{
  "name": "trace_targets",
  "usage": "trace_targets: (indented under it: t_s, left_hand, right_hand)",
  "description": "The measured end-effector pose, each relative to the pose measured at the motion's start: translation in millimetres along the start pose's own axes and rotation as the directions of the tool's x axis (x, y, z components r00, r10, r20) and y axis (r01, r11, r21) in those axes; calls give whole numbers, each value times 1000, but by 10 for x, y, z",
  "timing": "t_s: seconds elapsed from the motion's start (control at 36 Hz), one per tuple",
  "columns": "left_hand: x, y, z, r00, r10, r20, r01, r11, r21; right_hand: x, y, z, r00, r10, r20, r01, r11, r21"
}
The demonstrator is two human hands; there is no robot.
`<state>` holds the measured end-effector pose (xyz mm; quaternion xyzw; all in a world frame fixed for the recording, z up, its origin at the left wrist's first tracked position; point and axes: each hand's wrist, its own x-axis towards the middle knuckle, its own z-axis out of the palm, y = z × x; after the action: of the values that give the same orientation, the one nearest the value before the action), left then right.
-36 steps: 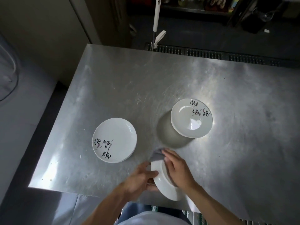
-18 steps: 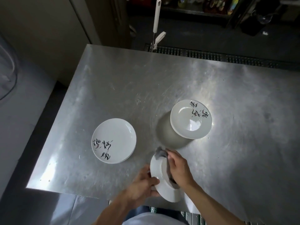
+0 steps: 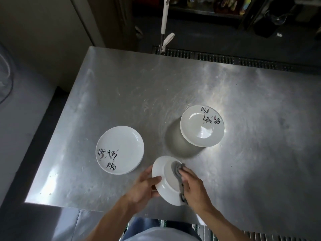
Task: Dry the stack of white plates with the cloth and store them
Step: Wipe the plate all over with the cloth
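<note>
Plate now more face-on, long axis upper-left to lower-right, under cloth.

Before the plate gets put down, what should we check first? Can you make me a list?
1. Left hand grips the plate by its rim: ok.
2. Right hand holds the grey cloth against the plate: ok.
3. Plate dry all over: cannot tell.
4. Top of the left plates free to take another: ok.
5. Right stack well in from the table edge: ok.
</note>
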<state>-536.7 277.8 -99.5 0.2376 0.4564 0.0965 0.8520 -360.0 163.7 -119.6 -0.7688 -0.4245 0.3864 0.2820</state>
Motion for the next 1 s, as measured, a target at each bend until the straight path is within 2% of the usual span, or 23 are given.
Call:
trace_targets:
  t_s: [0.06,0.14,0.33,0.42,0.53,0.58,0.72,0.78,0.83,0.92,1.0]
  left_hand:
    - [11,-56,45,999,26,-42,-27,999,-25]
    - [39,-94,105,993,59,-99,-66,995,-72]
    - [-23,-22,249,995,96,24,-95,995,-39]
    - [-59,-70,253,997,73,22,-73,997,-32]
    - [-102,-121,225,997,68,-42,-70,997,-36]
    - [-104,-110,212,994,67,-84,-74,994,-86]
    - [-61,0,274,989,80,-123,-103,977,-187]
    - [-39,54,323,990,87,-110,-104,982,-155]
    - [-14,96,360,990,86,-107,-101,985,-140]
    - [-4,151,431,991,71,-112,-91,979,-184]
    - [-8,246,505,993,73,-91,-89,978,-190]
  right_hand:
    - [-80,-105,81,993,-114,34,113,993,11]
    - [-99,-253,161,987,-158,5,158,987,40]
    - [202,-306,42,971,-231,56,231,973,18]
    - [360,-186,-79,992,-126,25,125,992,9]
    - [363,68,-213,975,219,36,-220,974,49]
    - [220,117,-236,970,240,29,-241,970,43]
    - [-279,-15,-149,998,-50,-42,51,998,27]
    - [-411,-88,-95,987,-160,3,160,987,-28]
    - [-448,-124,-77,974,-227,26,228,971,-75]
    - [-367,-176,-133,935,-348,-72,330,926,-184]
    - [-238,-190,-195,880,-462,-113,411,858,-309]
